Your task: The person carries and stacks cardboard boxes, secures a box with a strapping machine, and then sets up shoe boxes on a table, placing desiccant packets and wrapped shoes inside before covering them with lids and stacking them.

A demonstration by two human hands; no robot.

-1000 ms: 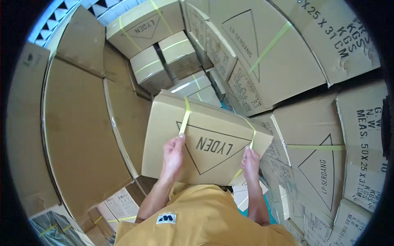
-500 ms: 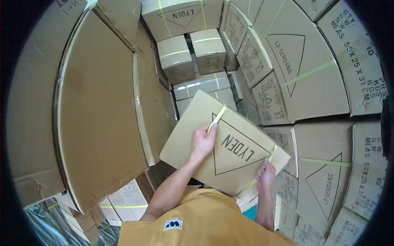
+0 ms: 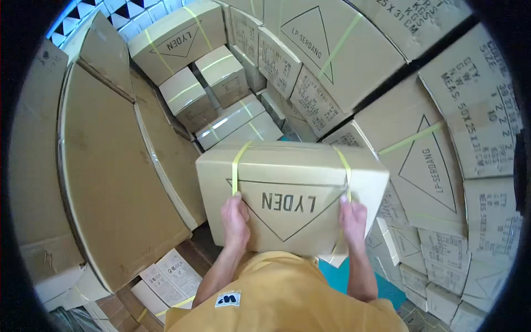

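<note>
In front of my body is a brown cardboard box [image 3: 287, 216] printed LYDEN inside a triangle; the print reads upside down from here. Two yellow straps run around it. My left hand [image 3: 236, 218] is closed around the left strap at the box's near face. The right strap is in the grip of my right hand [image 3: 353, 218], its thumb pressed on top. The box hangs close against my yellow shirt [image 3: 298, 293], its top face showing beyond the lettering. Its underside is hidden.
Stacked cartons marked LP-SERDANG [image 3: 426, 160] rise along the right. Ahead stand smaller strapped boxes [image 3: 221, 74] and another LYDEN carton [image 3: 180, 41]. Tall plain cardboard [image 3: 110, 182] walls the left side. A teal surface [image 3: 332, 276] shows below on the right, and a printed box [image 3: 171, 276] lies low left.
The box has turned from a slant to nearly level, its top face now showing. Both hands stay on the straps. My view has swung toward the right, bringing more stacked cartons in.
</note>
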